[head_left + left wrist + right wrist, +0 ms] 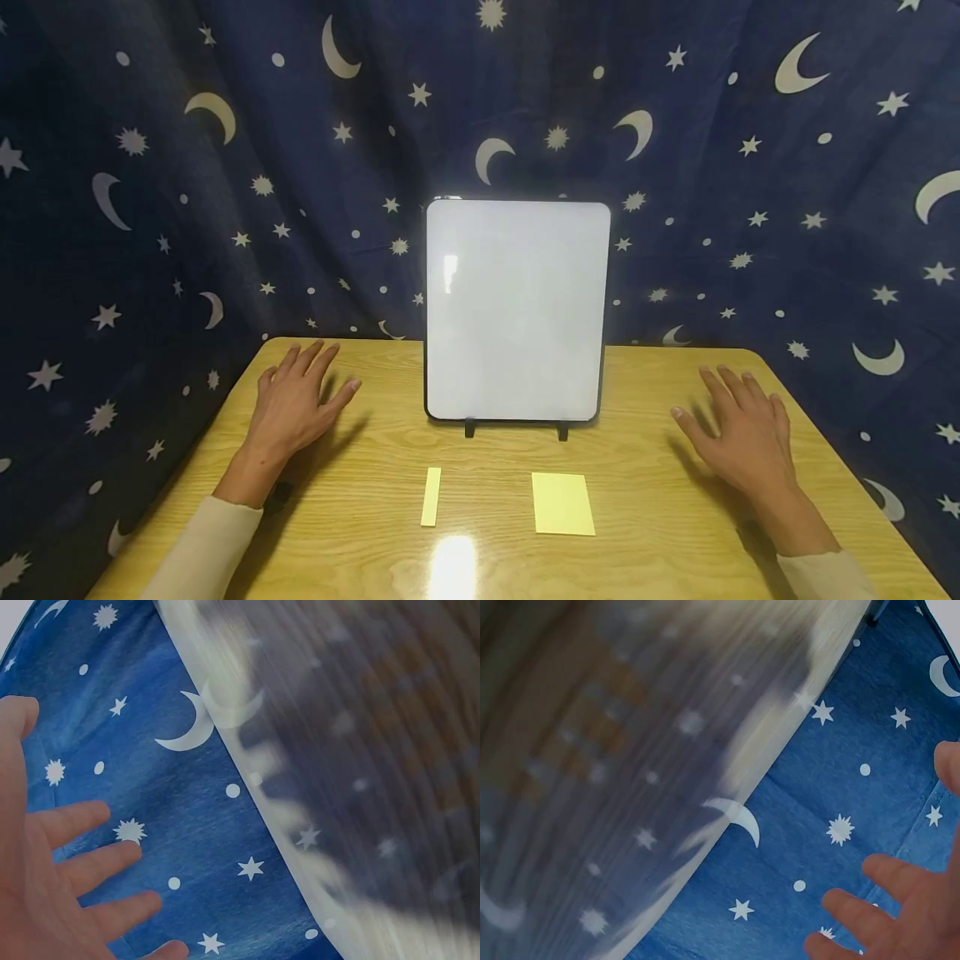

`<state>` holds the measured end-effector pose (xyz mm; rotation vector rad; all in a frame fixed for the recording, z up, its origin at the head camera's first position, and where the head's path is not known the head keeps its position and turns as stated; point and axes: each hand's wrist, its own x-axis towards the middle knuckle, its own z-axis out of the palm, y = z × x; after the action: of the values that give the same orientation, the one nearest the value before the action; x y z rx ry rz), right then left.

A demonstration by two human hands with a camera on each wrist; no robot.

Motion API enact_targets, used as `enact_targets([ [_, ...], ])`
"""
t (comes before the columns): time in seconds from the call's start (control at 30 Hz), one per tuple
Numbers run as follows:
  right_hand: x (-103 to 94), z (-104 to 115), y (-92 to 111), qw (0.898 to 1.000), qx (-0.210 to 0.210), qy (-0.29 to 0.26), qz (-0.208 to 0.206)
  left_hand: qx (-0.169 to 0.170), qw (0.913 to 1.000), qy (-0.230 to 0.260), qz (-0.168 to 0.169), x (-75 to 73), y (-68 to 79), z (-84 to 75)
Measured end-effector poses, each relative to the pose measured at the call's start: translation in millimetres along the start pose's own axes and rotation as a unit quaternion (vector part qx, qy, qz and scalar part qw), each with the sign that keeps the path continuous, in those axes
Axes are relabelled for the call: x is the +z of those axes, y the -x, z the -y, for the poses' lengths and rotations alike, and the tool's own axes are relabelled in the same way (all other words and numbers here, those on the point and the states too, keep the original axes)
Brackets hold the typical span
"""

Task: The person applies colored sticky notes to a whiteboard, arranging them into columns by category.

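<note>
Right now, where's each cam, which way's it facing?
Head: on the head, faces forward and down at whiteboard, yellow square, yellow strip, table; left hand, right hand, sleeves show.
Left wrist: on that wrist, faces table edge and curtain; part of left hand shows.
Right wrist: on that wrist, faces table edge and curtain; part of right hand shows.
Shared by both wrist views: table and curtain.

The location was a fabric-screened tabletop station; the surrounding room type could not be determined. A dark-blue curtain (540,92) printed with moons and stars bounded the wood-grain table (360,483) behind, left and right.
</note>
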<state>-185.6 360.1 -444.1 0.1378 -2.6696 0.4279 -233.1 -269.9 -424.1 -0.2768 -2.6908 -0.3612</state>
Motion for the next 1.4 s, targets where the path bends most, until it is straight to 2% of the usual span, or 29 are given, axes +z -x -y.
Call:
enact_targets([
  [0.43,4.4,3.7,-3.2,0.999,-0.033,-0.015,-0.034,0.031,0.9991,0.016,-0.026,1.4,0.0,-3.1],
  [0.8,5.2,13.5,-4.4,0.997,-0.051,-0.030,-0.049,0.080,0.9941,0.023,-0.069,2.2,-1.4,-8.6],
  [1.17,9.8,18.4,-6.2,0.993,-0.085,-0.038,-0.079,0.090,0.9931,0.033,-0.068,3.9,-1.8,-13.5],
  [1.4,9.0,25.0,-6.2,0.991,-0.097,-0.049,-0.083,0.098,0.9919,0.039,-0.070,3.7,-1.2,-16.6],
])
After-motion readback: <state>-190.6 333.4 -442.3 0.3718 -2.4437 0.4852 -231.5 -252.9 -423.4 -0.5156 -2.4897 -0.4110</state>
